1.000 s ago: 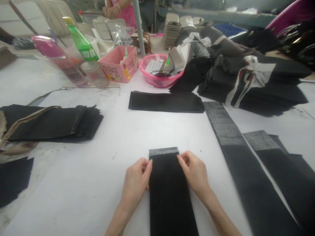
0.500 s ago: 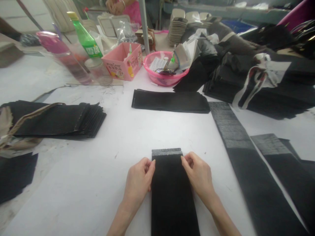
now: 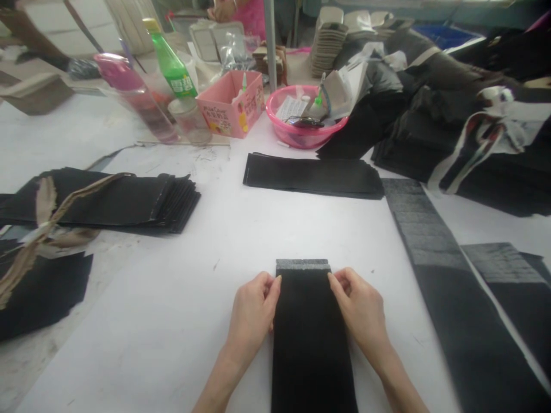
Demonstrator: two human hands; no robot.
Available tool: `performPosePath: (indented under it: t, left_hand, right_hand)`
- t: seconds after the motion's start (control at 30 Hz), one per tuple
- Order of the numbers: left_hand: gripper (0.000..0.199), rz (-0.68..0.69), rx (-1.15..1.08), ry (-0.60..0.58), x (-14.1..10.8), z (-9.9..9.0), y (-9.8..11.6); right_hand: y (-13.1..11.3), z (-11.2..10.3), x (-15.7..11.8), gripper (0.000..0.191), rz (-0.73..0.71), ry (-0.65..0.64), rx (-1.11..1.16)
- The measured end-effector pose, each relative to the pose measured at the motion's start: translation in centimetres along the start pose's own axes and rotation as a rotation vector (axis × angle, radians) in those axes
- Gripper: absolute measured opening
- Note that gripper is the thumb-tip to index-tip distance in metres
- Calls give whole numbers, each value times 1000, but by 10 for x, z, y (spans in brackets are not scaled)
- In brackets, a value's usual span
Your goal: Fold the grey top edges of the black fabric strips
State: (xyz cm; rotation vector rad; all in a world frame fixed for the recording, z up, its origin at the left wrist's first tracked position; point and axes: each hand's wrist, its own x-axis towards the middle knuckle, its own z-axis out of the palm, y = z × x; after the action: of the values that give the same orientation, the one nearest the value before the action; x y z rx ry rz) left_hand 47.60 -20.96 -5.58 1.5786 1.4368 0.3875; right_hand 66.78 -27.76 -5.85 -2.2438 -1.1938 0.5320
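Observation:
A long black strip point(image 3: 310, 338) lies in front of me on the white tabletop point(image 3: 172, 310), with two narrow grey bands at its far end. My left hand point(image 3: 257, 301) pinches its left edge just below the bands, thumb against index finger. On the opposite edge, at the same height, my right hand point(image 3: 356, 298) pinches it as well. Beyond the hands lies a flat stack of black pieces point(image 3: 312, 175). Right of my right hand, overlapped black strips with grey ends point(image 3: 451, 298) run toward the table's near edge.
A tied black bundle point(image 3: 107, 198) sits at left, a larger tied one point(image 3: 473, 155) at back right. Farther back stand a pink basin point(image 3: 301, 135), a pink box point(image 3: 230, 109), a green bottle point(image 3: 170, 63) and a jar point(image 3: 189, 117). Another person's hand point(image 3: 222, 10) shows at the top.
The whole view has shifted, so things appear farther right. Both hands keep the same pinch on the black strip, which shows no clear movement on the table.

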Motion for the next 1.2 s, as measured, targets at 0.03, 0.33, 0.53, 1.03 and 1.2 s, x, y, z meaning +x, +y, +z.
performPosePath:
  t: [0.03, 0.33, 0.53, 1.03, 1.2]
  left_hand:
    - [39, -2, 2, -3, 0, 0, 0]
    - [38, -14, 19, 0, 2, 0, 3]
    - [37, -33, 8, -3, 2, -1, 5]
    - [38, -37, 37, 4, 1, 0, 5]
    - [38, -26, 67, 10, 1, 2, 5]
  right_hand:
    - [0, 0, 0, 28, 1, 0, 0]
    - [-3, 1, 1, 27, 5, 14, -6]
    - [-3, 2, 1, 25, 9, 21, -19]
    - [-3, 3, 0, 24, 3, 42, -56]
    - [-3, 3, 1, 24, -4, 47, -54]
